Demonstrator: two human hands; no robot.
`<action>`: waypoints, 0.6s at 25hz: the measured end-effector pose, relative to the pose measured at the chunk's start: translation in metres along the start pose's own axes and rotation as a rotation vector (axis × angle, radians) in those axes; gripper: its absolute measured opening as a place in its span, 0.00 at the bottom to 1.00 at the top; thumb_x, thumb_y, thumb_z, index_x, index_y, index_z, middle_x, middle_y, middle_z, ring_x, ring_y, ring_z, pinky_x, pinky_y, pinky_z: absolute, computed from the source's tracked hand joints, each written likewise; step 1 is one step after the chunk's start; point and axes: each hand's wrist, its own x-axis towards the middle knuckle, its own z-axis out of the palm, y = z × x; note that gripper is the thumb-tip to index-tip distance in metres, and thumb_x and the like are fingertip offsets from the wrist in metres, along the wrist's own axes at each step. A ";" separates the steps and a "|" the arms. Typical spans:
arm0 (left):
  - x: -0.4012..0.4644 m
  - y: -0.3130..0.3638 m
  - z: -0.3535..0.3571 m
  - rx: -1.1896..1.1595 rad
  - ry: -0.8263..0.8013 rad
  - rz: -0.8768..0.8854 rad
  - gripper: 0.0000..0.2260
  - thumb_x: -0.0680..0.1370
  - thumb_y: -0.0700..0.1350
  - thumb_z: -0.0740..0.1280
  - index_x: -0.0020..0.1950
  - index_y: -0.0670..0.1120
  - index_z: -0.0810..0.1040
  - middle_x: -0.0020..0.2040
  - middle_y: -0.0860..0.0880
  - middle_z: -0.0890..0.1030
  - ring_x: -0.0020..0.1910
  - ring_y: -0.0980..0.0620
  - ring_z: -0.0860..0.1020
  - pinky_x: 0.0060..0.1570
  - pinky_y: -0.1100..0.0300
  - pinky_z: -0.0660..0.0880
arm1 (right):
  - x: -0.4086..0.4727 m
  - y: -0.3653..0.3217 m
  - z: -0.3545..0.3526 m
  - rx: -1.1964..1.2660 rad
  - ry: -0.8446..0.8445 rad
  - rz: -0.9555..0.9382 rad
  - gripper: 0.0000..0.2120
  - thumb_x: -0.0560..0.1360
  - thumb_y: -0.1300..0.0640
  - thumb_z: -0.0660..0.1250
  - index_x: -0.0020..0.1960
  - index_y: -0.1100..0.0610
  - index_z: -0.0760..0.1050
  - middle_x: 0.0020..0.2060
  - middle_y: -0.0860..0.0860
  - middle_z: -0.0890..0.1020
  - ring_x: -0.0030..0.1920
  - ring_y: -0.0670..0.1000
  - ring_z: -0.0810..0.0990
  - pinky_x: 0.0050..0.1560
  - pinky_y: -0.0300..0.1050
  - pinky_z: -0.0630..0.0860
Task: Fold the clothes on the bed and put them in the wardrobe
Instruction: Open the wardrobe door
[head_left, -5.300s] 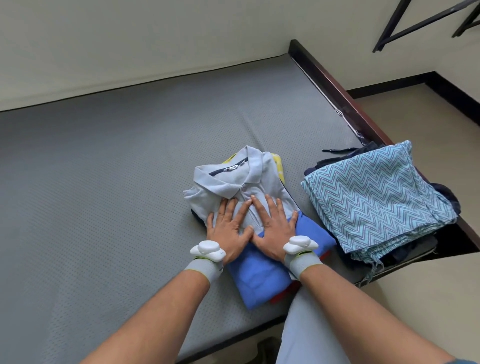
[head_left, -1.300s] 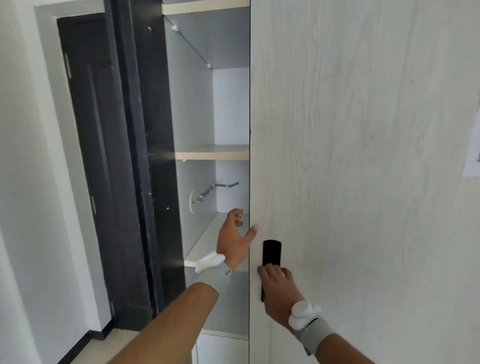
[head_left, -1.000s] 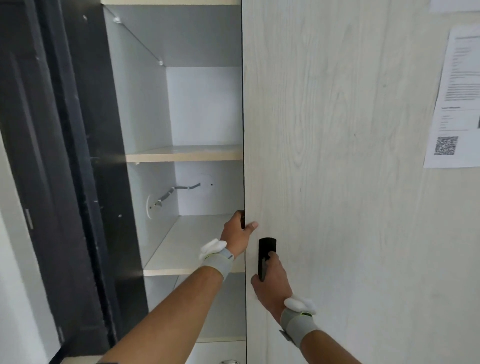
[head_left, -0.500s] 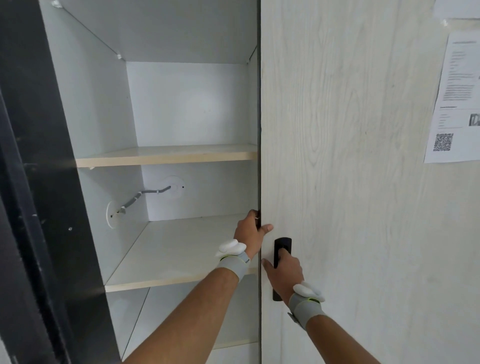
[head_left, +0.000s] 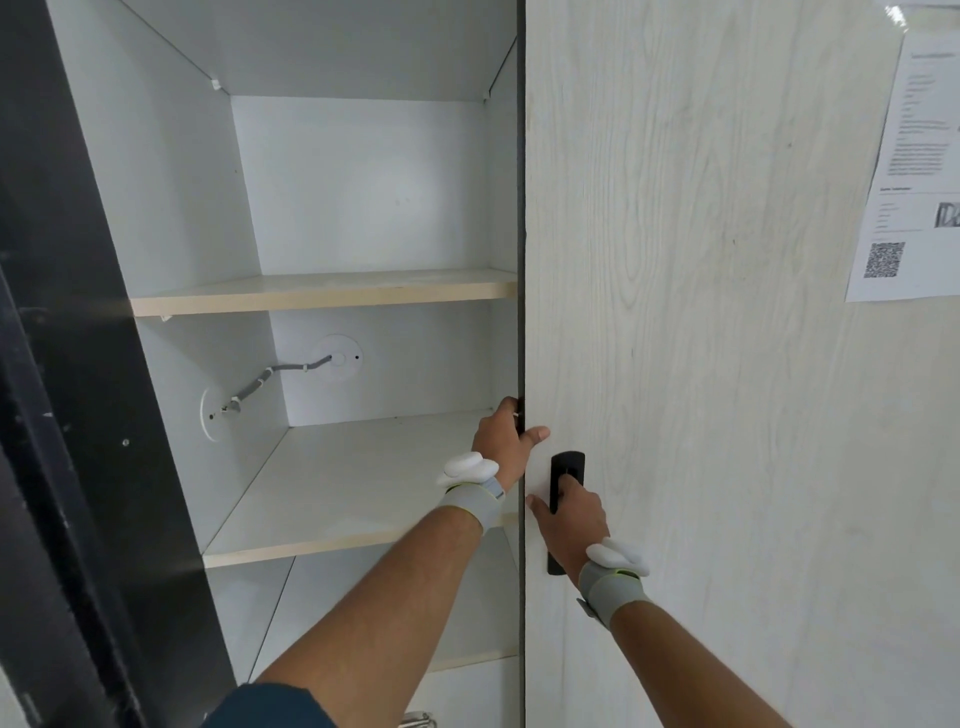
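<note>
i'm standing at the wardrobe (head_left: 322, 291) with both hands on its sliding door (head_left: 701, 364). my left hand (head_left: 506, 441) is hooked round the door's upright left edge, fingers curled behind it where i can't see them and the thumb laid flat on the front face. my right hand (head_left: 569, 514) is just to the right of it and lower, fingertips tucked into the black handle (head_left: 567, 512), a long narrow recess that runs up and down the panel. so both hands grip the same door, one on the edge, one in the handle, close together.

what matters for the coming move: the door's long axis is vertical and the open bay lies to the left of my fingers, so i judge any further opening has to go sideways to the right, away from the shelves. the left hand is nearer the gap and would push; the right would pull along.

the middle shelf (head_left: 363, 488) sits level with my left hand, and nothing lies on it or on the shelf above (head_left: 322, 293). the clothes are not in view and neither hand holds any, so i reckon they have not yet been carried here. a printed notice (head_left: 906, 171) hangs on the door's far right.
</note>
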 end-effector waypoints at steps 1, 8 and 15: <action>0.001 0.001 -0.001 0.012 -0.017 0.001 0.18 0.75 0.49 0.71 0.61 0.42 0.73 0.55 0.45 0.81 0.52 0.45 0.80 0.50 0.59 0.75 | -0.001 -0.002 -0.001 -0.022 -0.023 -0.007 0.18 0.77 0.47 0.66 0.58 0.59 0.70 0.50 0.57 0.80 0.49 0.58 0.80 0.46 0.48 0.78; -0.001 -0.025 -0.034 0.325 -0.214 0.066 0.21 0.76 0.53 0.69 0.64 0.44 0.74 0.61 0.45 0.78 0.57 0.46 0.77 0.56 0.57 0.74 | -0.022 -0.014 -0.008 -0.484 0.075 -0.325 0.20 0.77 0.50 0.62 0.65 0.56 0.63 0.57 0.53 0.74 0.53 0.56 0.78 0.48 0.51 0.76; -0.064 -0.094 -0.133 0.741 0.098 0.294 0.27 0.75 0.55 0.65 0.72 0.49 0.63 0.70 0.48 0.69 0.71 0.47 0.63 0.65 0.50 0.64 | -0.043 -0.074 0.068 -0.488 -0.159 -0.694 0.33 0.74 0.44 0.64 0.73 0.56 0.59 0.67 0.53 0.68 0.68 0.56 0.67 0.62 0.55 0.70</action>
